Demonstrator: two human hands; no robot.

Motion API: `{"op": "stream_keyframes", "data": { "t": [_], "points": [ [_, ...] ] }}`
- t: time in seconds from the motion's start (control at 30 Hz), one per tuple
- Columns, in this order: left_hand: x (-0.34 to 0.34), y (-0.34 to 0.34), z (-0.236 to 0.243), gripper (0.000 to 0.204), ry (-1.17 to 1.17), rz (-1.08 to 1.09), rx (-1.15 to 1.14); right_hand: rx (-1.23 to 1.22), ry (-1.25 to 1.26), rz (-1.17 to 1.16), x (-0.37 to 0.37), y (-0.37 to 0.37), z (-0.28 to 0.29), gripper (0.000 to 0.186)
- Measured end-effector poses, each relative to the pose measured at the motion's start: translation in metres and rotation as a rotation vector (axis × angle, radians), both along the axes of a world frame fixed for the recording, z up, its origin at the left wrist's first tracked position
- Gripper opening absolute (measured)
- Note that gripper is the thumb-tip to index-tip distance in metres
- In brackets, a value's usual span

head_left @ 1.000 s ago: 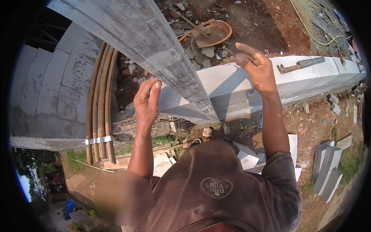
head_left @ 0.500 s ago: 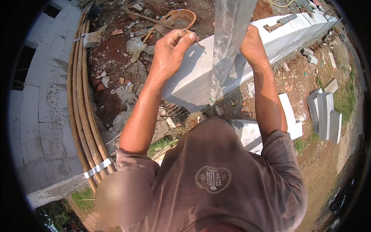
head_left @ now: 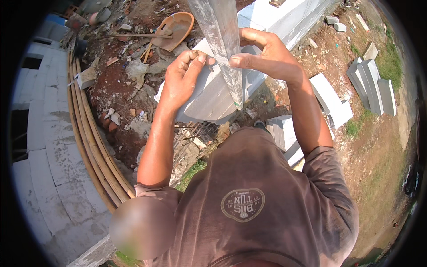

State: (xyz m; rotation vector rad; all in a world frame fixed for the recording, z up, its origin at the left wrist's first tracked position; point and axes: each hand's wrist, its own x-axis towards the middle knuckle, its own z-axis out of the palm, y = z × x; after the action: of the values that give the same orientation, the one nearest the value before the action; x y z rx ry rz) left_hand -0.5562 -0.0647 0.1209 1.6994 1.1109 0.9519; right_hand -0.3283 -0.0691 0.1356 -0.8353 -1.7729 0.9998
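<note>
A long grey metal bar (head_left: 222, 49), smeared with pale mortar, slants across the end of a low white block wall (head_left: 195, 104). My right hand (head_left: 271, 55) grips it from the right, thumb on its edge and fingers partly hidden behind. Left of the bar, above the wall's top, my left hand (head_left: 184, 78) is closed in a pinch with thumb against forefinger. The thin pencil-like stick in that pinch shows in the earlier picture; now the fingers mostly hide it.
An orange mortar tub (head_left: 174, 33) lies beyond the wall on rubble-strewn red soil. Bamboo poles (head_left: 91, 120) run along a grey block wall (head_left: 49, 147) at left. Loose white blocks (head_left: 327, 95) and more stacked blocks (head_left: 371, 84) lie on the ground at right.
My right hand has come nearer my left, its thumb now on the bar's edge. My left hand's fingertips have moved close to the bar. The whole view has shifted.
</note>
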Motion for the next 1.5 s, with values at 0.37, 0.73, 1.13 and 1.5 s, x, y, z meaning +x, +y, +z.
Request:
{"op": "stream_keyframes", "data": {
  "t": [0.37, 0.73, 1.13, 1.5],
  "points": [
    [0.006, -0.012, -0.003, 0.025, 0.114, -0.021, 0.059, -0.163, -0.012, 0.225, 0.005, 0.017, 0.017, 0.048],
    [0.004, -0.010, -0.015, 0.024, 0.049, 0.015, 0.019, -0.112, -0.030, 0.275, 0.003, 0.022, 0.016, 0.046],
    [0.004, -0.012, -0.013, 0.019, -0.031, 0.147, -0.004, -0.051, -0.020, 0.063, 0.042, 0.024, 0.011, 0.047],
    [0.015, 0.005, -0.002, 0.021, 0.277, 0.213, 0.195, -0.628, -0.073, -0.715, 0.212, -0.088, -0.179, 0.038]
  ]
}}
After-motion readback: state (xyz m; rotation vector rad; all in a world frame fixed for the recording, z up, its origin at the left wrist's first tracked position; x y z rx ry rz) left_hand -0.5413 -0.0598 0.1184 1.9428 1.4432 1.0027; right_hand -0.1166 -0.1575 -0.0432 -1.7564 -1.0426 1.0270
